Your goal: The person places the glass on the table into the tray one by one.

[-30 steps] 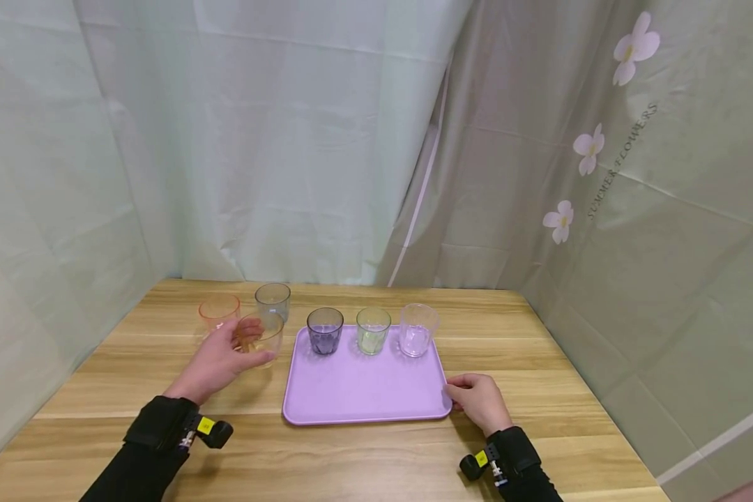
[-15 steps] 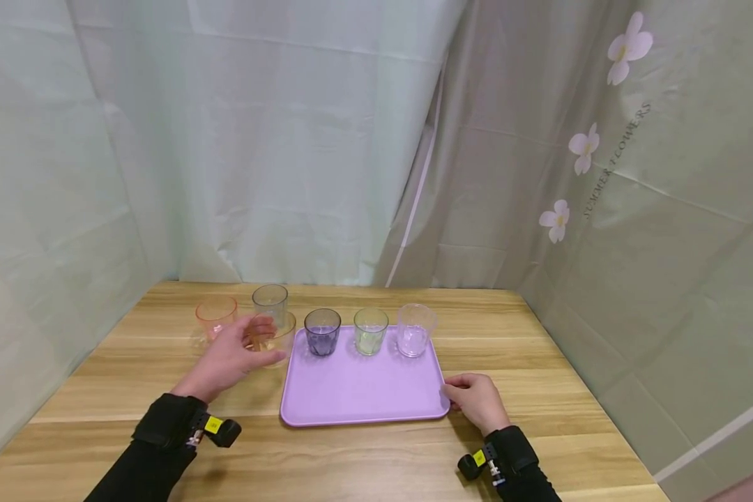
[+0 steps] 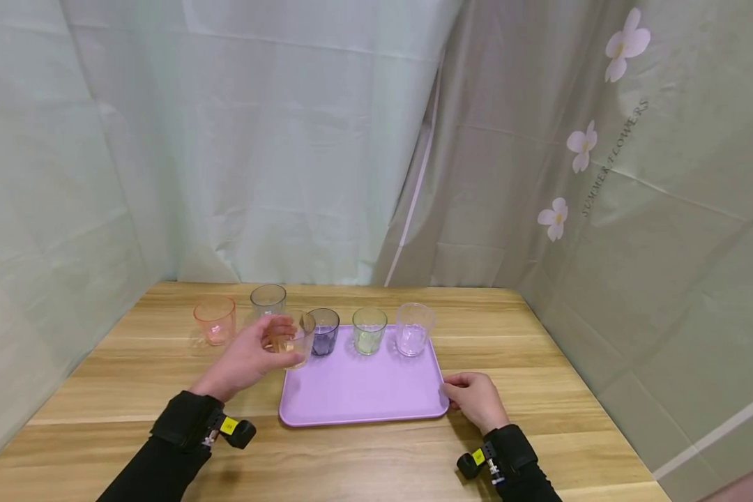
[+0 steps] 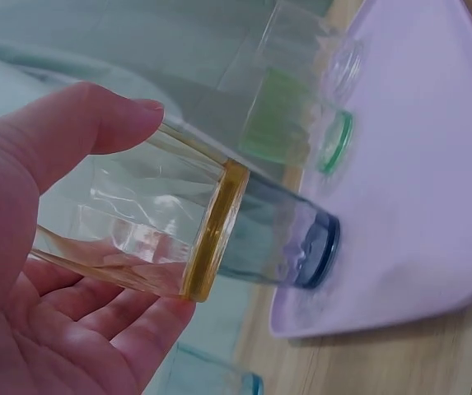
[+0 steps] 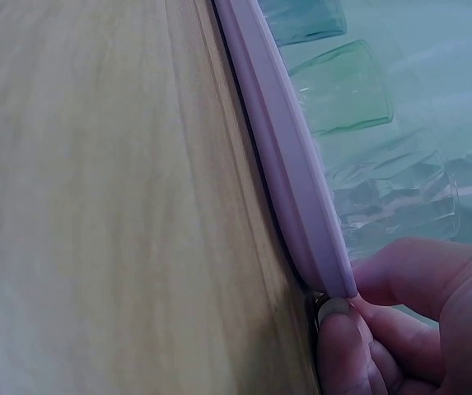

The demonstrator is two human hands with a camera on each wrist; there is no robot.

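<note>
My left hand (image 3: 251,354) grips a yellow-tinted glass (image 3: 300,340) between thumb and fingers, raised over the left edge of the purple tray (image 3: 364,394). In the left wrist view the thick amber base of that glass (image 4: 216,234) faces the tray. On the tray's far side stand a dark grey-blue glass (image 3: 325,333), a green glass (image 3: 369,332) and a clear glass (image 3: 413,330), all upright. At the tray's near right corner my right hand (image 3: 478,401) pinches the rim; the right wrist view shows thumb and fingers on either side of the tray's edge (image 5: 289,156).
Left of the tray, an orange-red glass (image 3: 216,322) and a pale grey-blue glass (image 3: 268,300) stand on the wooden table (image 3: 351,464). Curtains (image 3: 288,139) hang behind and along both sides of the table.
My left hand has moved right with the yellow glass, from beside the orange-red glass to the tray's left edge. My right hand has stayed at the tray's corner.
</note>
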